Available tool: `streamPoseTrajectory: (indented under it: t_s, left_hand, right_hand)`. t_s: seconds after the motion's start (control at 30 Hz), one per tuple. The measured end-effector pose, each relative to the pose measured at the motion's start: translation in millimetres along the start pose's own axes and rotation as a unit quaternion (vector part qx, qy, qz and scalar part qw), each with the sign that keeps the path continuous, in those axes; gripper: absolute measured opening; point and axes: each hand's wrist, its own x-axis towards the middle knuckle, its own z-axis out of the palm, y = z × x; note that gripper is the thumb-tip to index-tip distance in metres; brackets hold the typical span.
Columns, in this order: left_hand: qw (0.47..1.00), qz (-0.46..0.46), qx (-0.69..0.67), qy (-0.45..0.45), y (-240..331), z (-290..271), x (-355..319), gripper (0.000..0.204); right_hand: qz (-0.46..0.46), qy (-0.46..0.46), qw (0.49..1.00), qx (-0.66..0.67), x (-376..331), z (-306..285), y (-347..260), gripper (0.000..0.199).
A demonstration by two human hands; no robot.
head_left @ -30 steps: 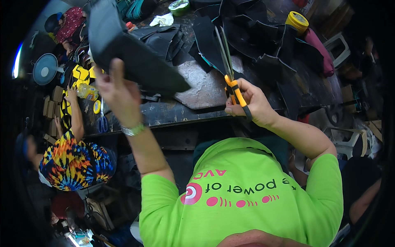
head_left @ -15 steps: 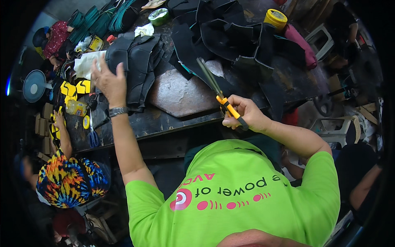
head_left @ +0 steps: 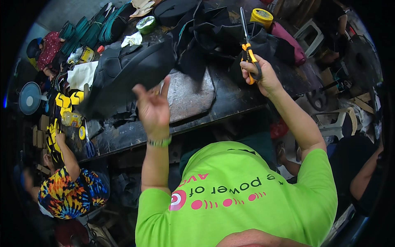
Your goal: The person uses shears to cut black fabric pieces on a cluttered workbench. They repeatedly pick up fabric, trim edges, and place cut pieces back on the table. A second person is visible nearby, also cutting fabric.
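Observation:
Upright in my right hand [head_left: 261, 75], which is closed round the handles, is a pair of scissors [head_left: 248, 49] with orange and black grips. Their long blades point away from me, over the black material. My left hand [head_left: 154, 109] is above the near part of the table, fingers spread and slightly blurred. Just beyond it a large black sheet [head_left: 131, 76], smeared by motion, lies slantwise over a stack of black cut pieces [head_left: 108, 61]; I see no grip on it. Between my hands rests a worn brown slab [head_left: 191, 96].
More black pieces [head_left: 218, 39] heap at the back of the table, beside a yellow tub [head_left: 261, 16] and a maroon roll [head_left: 288, 43]. At left are blue-handled scissors [head_left: 89, 148], a jar [head_left: 71, 119] and a co-worker's arm [head_left: 69, 154]. White chairs [head_left: 335, 123] stand at right.
My right hand has moved up and right with the scissors, now more upright. My left hand has come right and nearer me. A black sheet now slants across the stack, covering part of it.

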Motion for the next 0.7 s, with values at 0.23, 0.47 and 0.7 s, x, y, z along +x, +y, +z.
streamPoseTrajectory:
  t_s: [0.23,0.47,0.7]
  left_hand:
    - [0.923,-0.059,-0.123,0.36,33,1,-109,0.048]
    - [0.884,-0.405,0.23,0.02,67,36,-101,0.041]
    - [0.439,-0.095,0.893,0.002,41,-40,17,0.07]
  right_hand:
    - [0.166,-0.162,0.973,-0.006,-29,35,15,0.031]
    - [0.275,-0.261,0.924,-0.047,-11,80,47,0.03]
    - [0.321,-0.248,0.914,-0.009,8,99,64,0.028]
